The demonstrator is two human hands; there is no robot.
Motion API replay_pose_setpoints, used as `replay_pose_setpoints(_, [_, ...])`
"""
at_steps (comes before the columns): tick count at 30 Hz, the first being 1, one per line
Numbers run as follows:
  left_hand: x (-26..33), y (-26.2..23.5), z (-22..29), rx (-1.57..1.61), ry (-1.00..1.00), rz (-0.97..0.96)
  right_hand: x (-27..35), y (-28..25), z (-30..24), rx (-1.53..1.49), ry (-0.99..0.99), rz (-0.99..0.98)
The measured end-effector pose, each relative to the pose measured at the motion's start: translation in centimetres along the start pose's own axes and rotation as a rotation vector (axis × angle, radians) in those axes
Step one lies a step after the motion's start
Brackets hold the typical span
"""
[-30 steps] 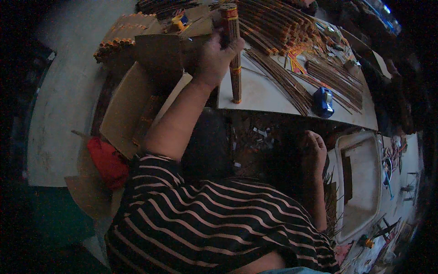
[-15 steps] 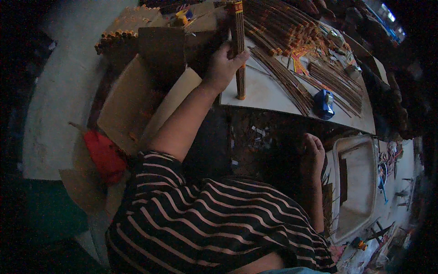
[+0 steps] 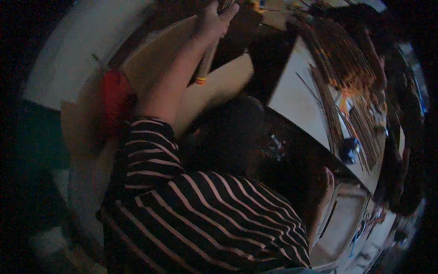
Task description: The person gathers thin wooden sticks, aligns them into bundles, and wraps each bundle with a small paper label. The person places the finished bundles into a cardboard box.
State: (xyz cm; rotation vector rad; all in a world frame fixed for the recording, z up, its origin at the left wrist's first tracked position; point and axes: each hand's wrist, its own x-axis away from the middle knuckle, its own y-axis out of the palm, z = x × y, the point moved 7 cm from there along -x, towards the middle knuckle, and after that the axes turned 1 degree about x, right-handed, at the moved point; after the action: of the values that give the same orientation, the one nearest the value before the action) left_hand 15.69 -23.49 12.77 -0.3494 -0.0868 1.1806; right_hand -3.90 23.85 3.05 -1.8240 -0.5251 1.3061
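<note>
My left hand (image 3: 213,22) is stretched out at the top of the view, shut on a bundle of thin brown sticks (image 3: 206,61) bound with an orange band at its lower end. The bundle hangs tilted over an open cardboard box (image 3: 150,57). My striped sleeve (image 3: 150,150) runs up from the lower edge. My right hand (image 3: 327,179) shows only dimly at the right, beside a dark surface; its fingers are hidden in shadow.
A white table top (image 3: 294,93) at the right carries several loose sticks (image 3: 340,73) and a small blue object (image 3: 349,150). A red thing (image 3: 114,98) lies left of the box. A pale tray (image 3: 349,223) sits at the lower right.
My left hand has carried the stick bundle off the white table and leftward over the cardboard box. The view has swung, so the table now sits at the right.
</note>
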Motion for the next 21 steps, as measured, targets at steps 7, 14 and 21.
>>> replay_pose_setpoints(7, [-5.0, -7.7, -16.5, -0.446, 0.048, 0.077, -0.9, 5.4, 1.6, -0.582, 0.656, -0.371])
replay_pose_setpoints(14, [-6.0, -7.7, -30.7, -0.605, -0.267, -0.346, -4.4, 7.5, -3.4, -0.160, 0.048, -0.490])
replay_pose_setpoints(21, [-5.1, -7.5, -37.8, -0.636, -0.291, -0.304, -5.4, 10.4, -4.4, -0.531, 0.584, -0.528])
